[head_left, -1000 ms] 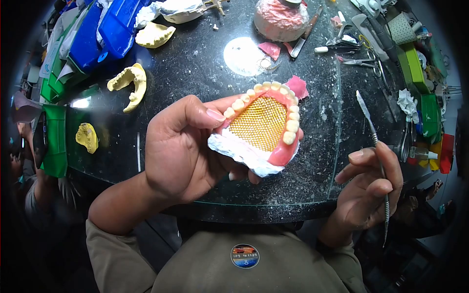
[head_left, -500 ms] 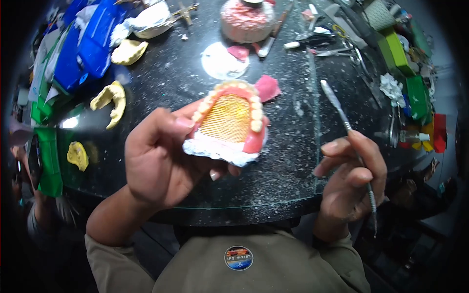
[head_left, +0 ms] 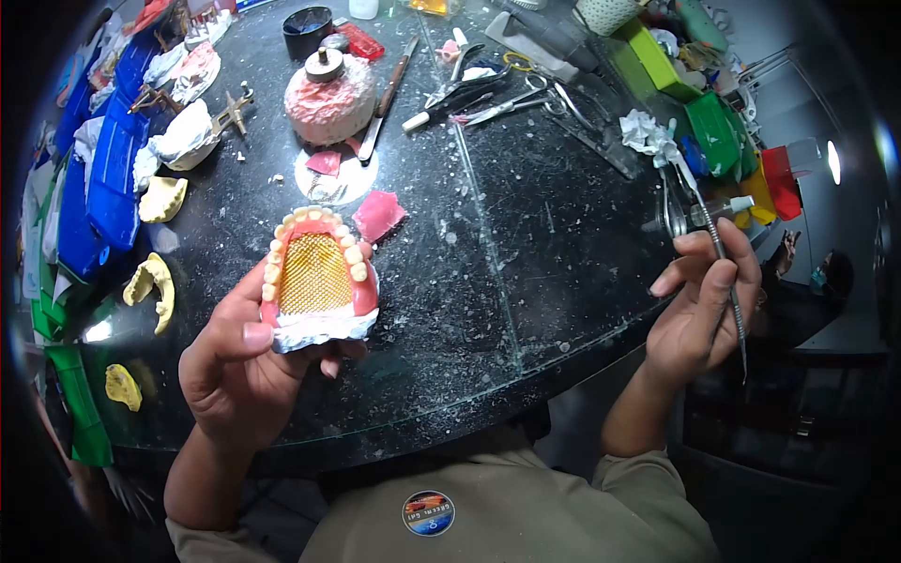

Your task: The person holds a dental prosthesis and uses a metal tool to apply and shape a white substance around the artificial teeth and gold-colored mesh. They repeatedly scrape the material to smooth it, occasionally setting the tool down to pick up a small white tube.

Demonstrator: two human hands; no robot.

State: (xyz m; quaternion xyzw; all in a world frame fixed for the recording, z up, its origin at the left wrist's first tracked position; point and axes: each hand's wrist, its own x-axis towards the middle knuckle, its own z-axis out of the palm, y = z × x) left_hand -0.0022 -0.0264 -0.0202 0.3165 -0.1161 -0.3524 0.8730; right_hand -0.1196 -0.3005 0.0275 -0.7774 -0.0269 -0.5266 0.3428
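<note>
The big dark table point(head_left: 441, 328) is shiny, with white specks all over it. Blue bins point(head_left: 113, 188) are at its left side. The left hand point(head_left: 235, 366) holds the mouth model point(head_left: 314, 272) up over the near part of the table, thumb on one side and fingers under and behind. The mouth model has a white bottom, pink gums, a row of teeth and a gold net in the middle. The right hand point(head_left: 704, 300) has a narrow grip on a thin metal tool point(head_left: 718, 239), pinched by the thumb and fingers, well apart from the model. A round pink and white block point(head_left: 328, 108) sits farther back, near a knife point(head_left: 389, 98) with a brown handle. A yellow curved piece point(head_left: 161, 291) lies left of the model. A small pink piece point(head_left: 378, 216) is just beside the teeth.
</note>
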